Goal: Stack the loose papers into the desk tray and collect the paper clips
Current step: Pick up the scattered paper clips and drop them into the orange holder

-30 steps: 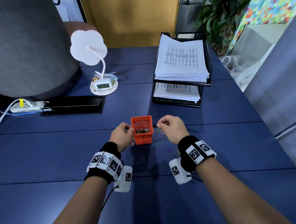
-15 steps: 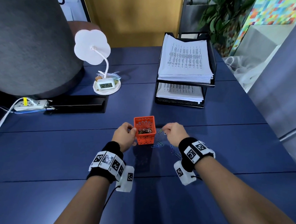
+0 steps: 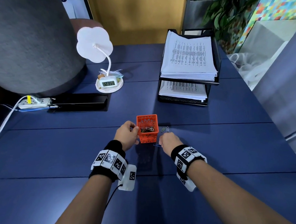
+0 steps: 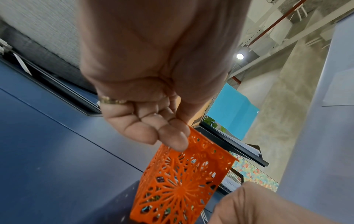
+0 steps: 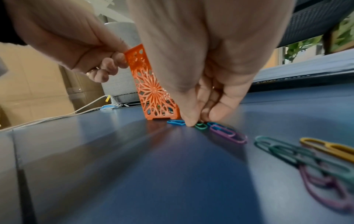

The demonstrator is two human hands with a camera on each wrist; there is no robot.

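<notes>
An orange lattice basket (image 3: pixel 147 128) stands mid-desk with several paper clips inside. My left hand (image 3: pixel 128 136) grips its left rim, thumb and fingers (image 4: pixel 172 141) pinching the wall. My right hand (image 3: pixel 168 141) is down on the desk right of the basket; its thumb and fingertips (image 5: pixel 188 121) pinch a green paper clip (image 5: pixel 201 125). Loose clips lie around it: blue (image 5: pixel 176 122), purple (image 5: pixel 228 133), teal (image 5: pixel 283 150), yellow (image 5: pixel 329 147). Two more clips (image 3: pixel 165 129) lie beyond the hand. The black two-tier desk tray (image 3: pixel 182 103) holds stacked papers (image 3: pixel 189 56) at back right.
A white flower-head lamp (image 3: pixel 94 45) with a small clock (image 3: pixel 107 83) stands at back left. A power strip (image 3: pixel 34 103) and a flat black box (image 3: pixel 79 102) lie beside a large grey rounded object (image 3: pixel 29 45). A grey panel (image 3: pixel 280 90) borders the desk's right.
My right hand has come away from the basket's rim, down and toward me, onto the loose clips on the desk. The left hand has kept its hold on the basket.
</notes>
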